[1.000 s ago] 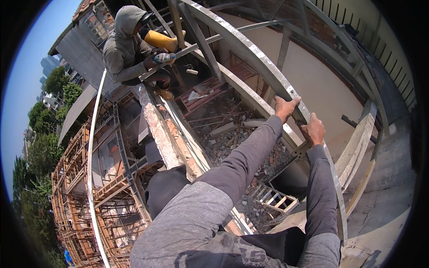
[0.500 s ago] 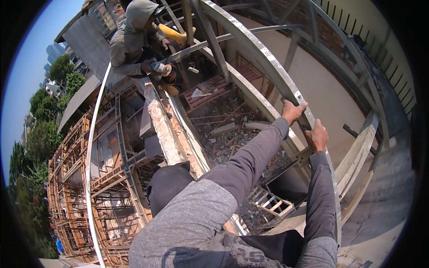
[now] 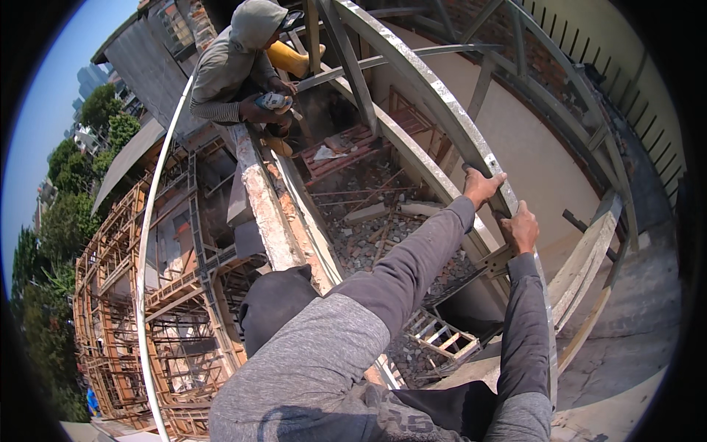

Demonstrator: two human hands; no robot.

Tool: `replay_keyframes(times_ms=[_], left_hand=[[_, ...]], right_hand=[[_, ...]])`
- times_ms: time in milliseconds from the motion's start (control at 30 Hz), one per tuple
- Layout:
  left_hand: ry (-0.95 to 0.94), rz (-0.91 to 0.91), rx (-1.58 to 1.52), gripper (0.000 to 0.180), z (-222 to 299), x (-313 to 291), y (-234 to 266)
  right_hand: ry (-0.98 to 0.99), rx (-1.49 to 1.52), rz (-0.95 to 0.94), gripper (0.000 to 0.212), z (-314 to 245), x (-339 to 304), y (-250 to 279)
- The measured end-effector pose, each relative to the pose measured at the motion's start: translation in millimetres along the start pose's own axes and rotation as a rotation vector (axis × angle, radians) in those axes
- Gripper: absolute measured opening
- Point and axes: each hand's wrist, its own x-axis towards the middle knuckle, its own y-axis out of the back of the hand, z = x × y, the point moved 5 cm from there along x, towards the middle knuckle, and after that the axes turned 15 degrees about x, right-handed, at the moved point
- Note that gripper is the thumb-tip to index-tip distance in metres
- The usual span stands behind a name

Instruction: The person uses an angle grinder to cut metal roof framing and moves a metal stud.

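Note:
Both my arms reach out over a gap in the building to a long grey metal beam (image 3: 445,94), part of a roof frame. My left hand (image 3: 482,187) is closed around it, thumb across the top. Just nearer, my right hand (image 3: 521,228) grips the same beam, with its fingers partly hidden behind the edge. A second metal beam (image 3: 414,154) runs alongside on the left, joined by slanting struts (image 3: 349,66). At the far end a co-worker (image 3: 243,62) in a grey hood crouches, holding an angle grinder (image 3: 273,102) close to a cross strut.
A broken masonry wall top (image 3: 266,202) runs between me and the co-worker. Far below lie rubble (image 3: 368,236) and a wooden ladder-like frame (image 3: 442,335). Wooden scaffolding (image 3: 118,309) and a white pipe (image 3: 145,272) stand left. A concrete roof ledge (image 3: 626,324) is at right.
The co-worker has shifted to the right, and the grinder has moved right and slightly up toward the strut. My hands keep their grip on the beam, nearly still.

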Motion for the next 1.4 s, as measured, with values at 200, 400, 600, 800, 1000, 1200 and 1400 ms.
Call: replay_keyframes(times_ms=[200, 400, 600, 800, 1000, 1200, 1400], left_hand=[[-0.005, 0.010, 0.034, 0.109, -2.6, 2.0, -3.2], [0.010, 0.022, 0.088, 0.111, 1.2, -3.4, -1.4], [0.005, 0.029, 0.110, 0.115, -0.7, 3.7, 0.9], [0.021, 0.011, 0.124, 0.114, 2.6, 0.3, -0.5], [-0.006, -0.026, 0.090, 0.111, -2.7, 8.3, -1.9], [-0.004, -0.013, 0.070, 0.113, -12.2, 16.2, -12.7], [0.033, -0.033, 0.102, 0.119, -9.6, 12.6, -13.1]], right_hand=[[-0.015, -0.016, -0.015, 0.061, 1.8, -0.5, 0.7], [-0.019, -0.010, -0.020, 0.061, 0.4, -2.1, 2.6], [-0.010, -0.003, -0.026, 0.060, -9.0, -3.4, 4.8], [-0.011, -0.022, -0.028, 0.060, -2.0, -1.7, 3.0], [-0.001, -0.022, -0.015, 0.061, -0.5, 1.2, -1.0], [-0.043, -0.014, -0.014, 0.059, -3.5, -2.7, 2.1], [-0.026, -0.007, -0.015, 0.054, 4.8, 0.1, -1.6]])
